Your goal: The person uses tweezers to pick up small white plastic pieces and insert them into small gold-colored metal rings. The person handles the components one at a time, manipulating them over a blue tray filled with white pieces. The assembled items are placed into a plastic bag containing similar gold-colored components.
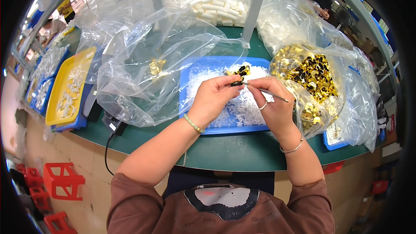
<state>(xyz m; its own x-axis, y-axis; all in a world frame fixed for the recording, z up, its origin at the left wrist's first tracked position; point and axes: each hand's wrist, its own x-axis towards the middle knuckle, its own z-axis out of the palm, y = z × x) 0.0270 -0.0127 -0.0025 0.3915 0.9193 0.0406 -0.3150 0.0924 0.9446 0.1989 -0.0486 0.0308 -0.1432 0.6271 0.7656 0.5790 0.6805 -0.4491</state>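
Over a blue tray (225, 130) of small white plastic pieces (251, 117), my two hands meet. Between the fingertips of my left hand (211, 96) is a small shiny gold-and-dark part (236, 83), partly hidden by the fingers. My right hand (277, 106) pinches a thin metal rod-like tool (275, 95), its tip reaching to that part; whether it is a pick or tweezers I cannot tell. Several gold pieces (244, 70) lie on the white ones just beyond my fingers.
Right of the tray an open clear bag (318, 78) holds many shiny gold pieces. Large clear plastic bags (143, 73) spread over the left; white tubular parts (216, 6) lie behind. A yellow tray (86, 60), a grey post (255, 8) and red stools (63, 180) stand around.
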